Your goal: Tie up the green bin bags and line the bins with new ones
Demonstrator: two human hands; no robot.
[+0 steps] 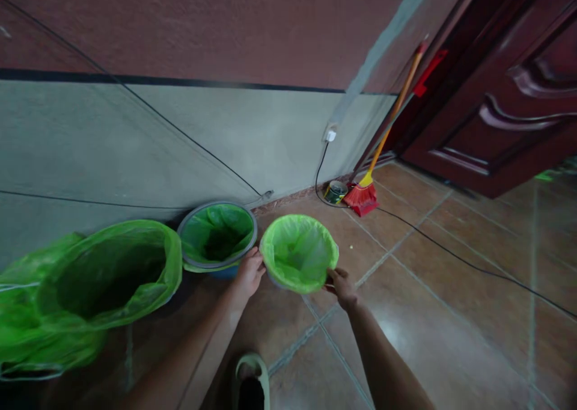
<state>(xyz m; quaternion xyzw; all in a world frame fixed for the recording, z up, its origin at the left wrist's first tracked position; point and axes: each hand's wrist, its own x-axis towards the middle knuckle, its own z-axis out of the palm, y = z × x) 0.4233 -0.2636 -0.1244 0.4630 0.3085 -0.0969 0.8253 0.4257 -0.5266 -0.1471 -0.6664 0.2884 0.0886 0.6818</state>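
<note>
A small trash bin (276,281) is between my two hands, lined with a light green plastic bag (298,250) folded over its rim. My left hand (249,273) has its fingers curled at the bin's left rim, close to the neighbouring bin. At the lower right of the same rim, my right hand (340,285) grips the bag-covered edge, its thumb on top. Most of the bin's body is hidden under the bag. Just left stands another trash bin (186,255) with a grey ring rim and a darker green liner.
A large bin lined with a green bag (174,266) stands farther left. Against the wall are a small can (336,192) and a red broom (362,198). A black cable (444,252) crosses the tiled floor from a wall plug (330,135). My shoe (265,374) is below.
</note>
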